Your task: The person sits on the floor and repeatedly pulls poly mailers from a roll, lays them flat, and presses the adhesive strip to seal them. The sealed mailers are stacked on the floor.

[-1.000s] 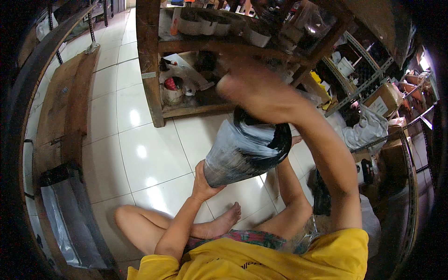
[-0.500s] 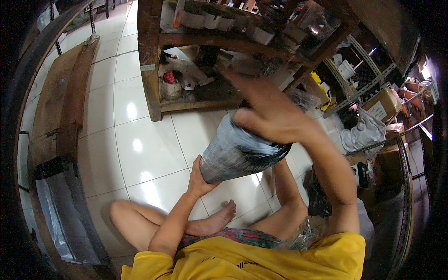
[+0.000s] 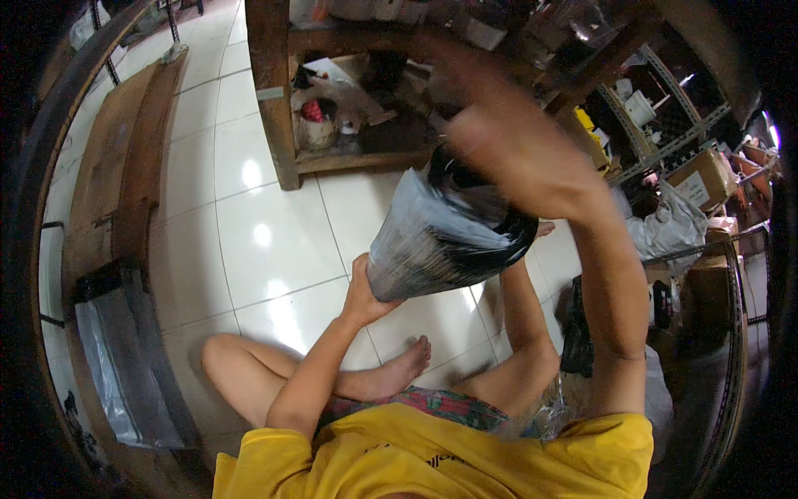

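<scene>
A thick, tapering bundle (image 3: 436,254), grey at its narrow end and streaked glossy black at its wide one, is held tilted above my crossed legs. It looks wrapped in plastic film; what is inside does not show. My left hand (image 3: 367,295) is closed around the narrow lower-left end. Over the wide upper-right end passes my right hand (image 3: 528,162), smeared by motion, so its grip and any contact with the bundle are unclear.
Ahead stands a wooden shelf (image 3: 278,141) with cluttered compartments. Brown boards (image 3: 112,175) and a grey plastic packet (image 3: 129,366) lie to the left. At right are metal racks (image 3: 694,125), a cardboard box (image 3: 702,179) and a black bag (image 3: 579,328). White tiles (image 3: 249,224) cover the floor.
My right hand has moved up and right, lifting from the bundle's side and uncovering more of its black wide end. My left hand keeps its hold. The whole view has shifted slightly.
</scene>
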### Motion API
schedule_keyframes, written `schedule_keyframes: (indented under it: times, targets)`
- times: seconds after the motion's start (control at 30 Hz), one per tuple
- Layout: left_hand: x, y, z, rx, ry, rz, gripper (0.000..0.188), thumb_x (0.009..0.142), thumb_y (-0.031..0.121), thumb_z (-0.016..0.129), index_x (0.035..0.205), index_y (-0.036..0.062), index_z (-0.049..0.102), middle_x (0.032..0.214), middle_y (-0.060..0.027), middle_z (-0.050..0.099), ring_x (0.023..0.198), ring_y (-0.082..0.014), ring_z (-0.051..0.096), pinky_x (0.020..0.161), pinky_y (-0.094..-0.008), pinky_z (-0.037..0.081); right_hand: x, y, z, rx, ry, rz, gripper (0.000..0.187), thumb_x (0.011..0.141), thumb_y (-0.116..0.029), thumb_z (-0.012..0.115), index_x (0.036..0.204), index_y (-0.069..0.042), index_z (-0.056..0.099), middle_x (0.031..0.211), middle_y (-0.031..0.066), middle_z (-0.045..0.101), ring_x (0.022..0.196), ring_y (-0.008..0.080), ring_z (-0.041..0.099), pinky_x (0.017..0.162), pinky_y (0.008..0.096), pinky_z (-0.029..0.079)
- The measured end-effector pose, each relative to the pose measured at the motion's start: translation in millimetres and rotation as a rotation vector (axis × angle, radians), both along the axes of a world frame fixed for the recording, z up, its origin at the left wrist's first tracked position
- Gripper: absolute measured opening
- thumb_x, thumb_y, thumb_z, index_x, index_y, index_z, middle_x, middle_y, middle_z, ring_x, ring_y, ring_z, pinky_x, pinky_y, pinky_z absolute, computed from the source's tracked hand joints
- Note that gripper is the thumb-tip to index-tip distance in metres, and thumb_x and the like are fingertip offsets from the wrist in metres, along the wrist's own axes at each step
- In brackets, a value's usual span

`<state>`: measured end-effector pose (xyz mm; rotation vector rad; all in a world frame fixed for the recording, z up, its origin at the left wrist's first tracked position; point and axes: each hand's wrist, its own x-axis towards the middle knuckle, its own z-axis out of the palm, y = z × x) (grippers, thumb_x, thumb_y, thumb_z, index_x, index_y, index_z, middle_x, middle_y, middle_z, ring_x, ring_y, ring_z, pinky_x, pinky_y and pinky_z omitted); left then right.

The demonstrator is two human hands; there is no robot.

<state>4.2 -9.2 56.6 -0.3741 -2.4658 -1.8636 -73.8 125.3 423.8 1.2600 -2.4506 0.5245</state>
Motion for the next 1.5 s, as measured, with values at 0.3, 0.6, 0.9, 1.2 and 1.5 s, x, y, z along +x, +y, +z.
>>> schedule_keyframes:
  times: [0.3,0.6,0.9,1.2,1.5]
  targets:
    - [-17.7,-2.9,-18.6,-0.146,-0.039,-0.051,0.075,0.071,0.029,0.084,0.131,0.0005,0.048,0.123,-0.024,0.055,0.115,-0.0408,0.055,0.1,-0.044,0.045,-3.7,74.9,-54.1,-0.511,-0.231,-0.111,0.055,0.103,-0.04,0.044,0.146,-0.006,0.042,0.143,0.0204,0.05,0.131,0.0323,0.048,0.111,0.042,0.036]
    - [-12.2,-14.2,34.1,-0.194,-0.01,-0.089,0.068,0.082,0.029,0.074,0.126,-0.0063,0.036,0.103,-0.0368,0.062,0.098,-0.0498,0.065,0.085,-0.0496,0.051,69.1,66.6,-357.3,-0.964,-0.976,-0.415,0.083,0.1,-0.045,0.054,0.16,-0.01,0.007,0.162,0.0105,0.017,0.147,0.0314,0.022,0.118,0.0461,0.024]
    - [-34.6,12.5,17.3,-0.738,-0.251,-0.249,0.065,0.079,0.026,0.074,0.12,-0.006,0.034,0.101,-0.0368,0.063,0.093,-0.0497,0.066,0.08,-0.0525,0.055,83.2,8.9,-406.7,-1.396,-1.353,-0.755,0.086,0.094,-0.048,0.064,0.154,-0.003,0.021,0.147,0.014,0.041,0.131,0.0275,0.044,0.106,0.0419,0.04]
    - [-21.9,46.0,20.2,-0.854,-0.255,-0.273,0.078,0.08,0.03,0.076,0.135,-0.0024,0.031,0.109,-0.0349,0.059,0.094,-0.0488,0.067,0.081,-0.0504,0.057,96.3,32.2,-379.6,-1.358,-1.487,-0.856,0.091,0.087,-0.065,0.063,0.148,-0.005,0.032,0.141,0.0133,0.045,0.119,0.0285,0.052,0.094,0.0448,0.049]
    - [4.1,68.2,9.5,-0.857,-0.33,-0.36,0.08,0.088,0.062,0.055,0.149,0.0126,0.043,0.155,-0.0372,0.013,0.127,-0.0664,0.037,0.101,-0.0593,0.046,106.4,90.0,-410.2,-1.513,-1.55,-0.888,0.079,0.09,-0.05,0.067,0.145,0.001,0.04,0.137,0.0207,0.054,0.125,0.033,0.053,0.103,0.0466,0.046]
